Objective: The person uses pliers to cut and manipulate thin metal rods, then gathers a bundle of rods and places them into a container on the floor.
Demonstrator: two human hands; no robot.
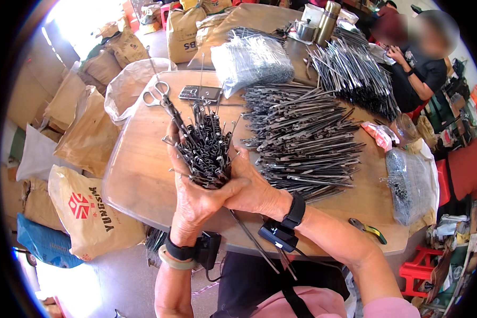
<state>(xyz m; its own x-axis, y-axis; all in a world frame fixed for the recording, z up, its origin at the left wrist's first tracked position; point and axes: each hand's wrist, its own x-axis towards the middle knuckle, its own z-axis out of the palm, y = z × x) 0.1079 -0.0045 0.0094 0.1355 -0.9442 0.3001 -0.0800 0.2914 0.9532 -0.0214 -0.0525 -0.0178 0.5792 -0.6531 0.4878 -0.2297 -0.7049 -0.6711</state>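
Both of my hands are wrapped round one thick bundle of thin black rods (205,146), held upright over the near part of the table. Their bent, hooked ends face up toward me. My left hand (188,199) grips the bundle's left side, and my right hand (253,185) closes on its right side, the two meeting at the front. A few rods stick out below, past the table edge. Just beyond the bundle lie a pair of scissors (158,94) and a dark phone (200,94). To the right, a large pile of similar black rods (305,140) covers the tabletop.
Further back are a plastic-wrapped bundle (257,61), another rod pile (355,77), a thermos (327,24) and a metal cup (304,32). Pliers (368,230) lie near the front right edge. Sacks (98,217) crowd the left floor; a person (421,69) sits far right.
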